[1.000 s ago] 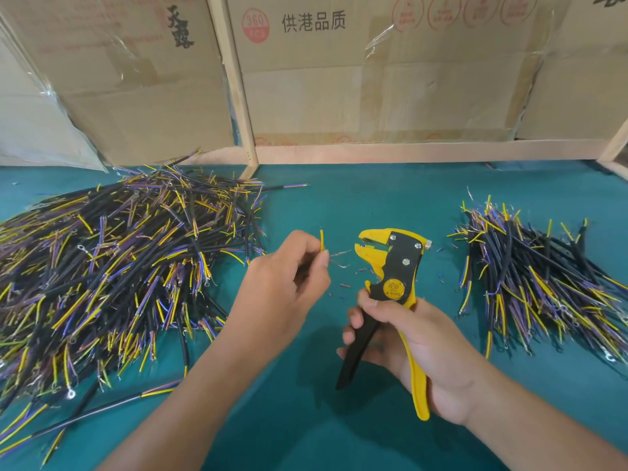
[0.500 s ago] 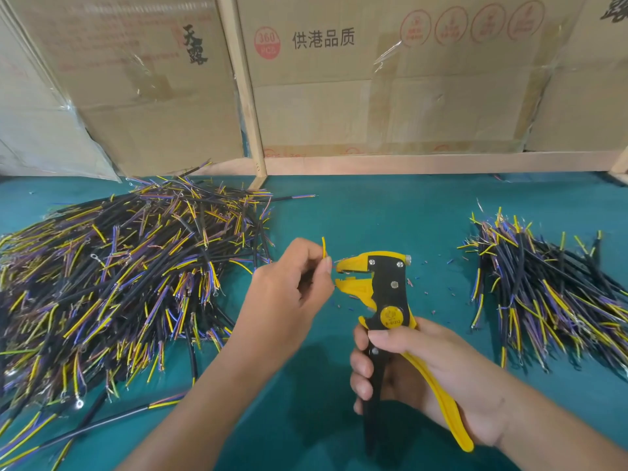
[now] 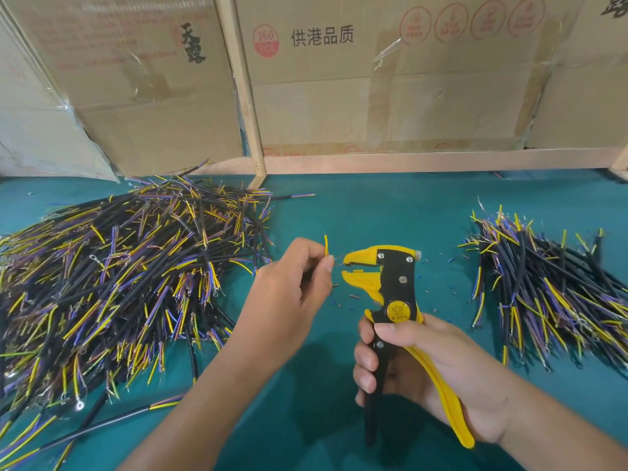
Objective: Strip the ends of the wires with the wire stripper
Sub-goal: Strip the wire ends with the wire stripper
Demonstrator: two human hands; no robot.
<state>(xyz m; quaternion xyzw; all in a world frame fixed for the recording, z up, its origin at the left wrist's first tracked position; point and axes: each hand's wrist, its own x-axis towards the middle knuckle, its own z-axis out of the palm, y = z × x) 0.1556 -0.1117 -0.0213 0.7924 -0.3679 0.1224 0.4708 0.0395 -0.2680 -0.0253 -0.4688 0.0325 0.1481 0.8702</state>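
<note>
Item, as I saw it: left hand (image 3: 289,287) pinched a wire (image 3: 326,245), its end pointing right at the stripper (image 3: 390,283), mouth agape just beside, handles gripped in right hand (image 3: 431,372).

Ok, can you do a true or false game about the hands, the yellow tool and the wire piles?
1. The right hand holds the wire stripper by its handles. True.
2. The left hand is lying flat on the table. False: it pinches a wire next to the tool's yellow head.
3. The bigger wire pile is on the left. True.
4. The table cover is red. False: it is teal green.
5. Cardboard boxes stand behind the table. True.
</note>
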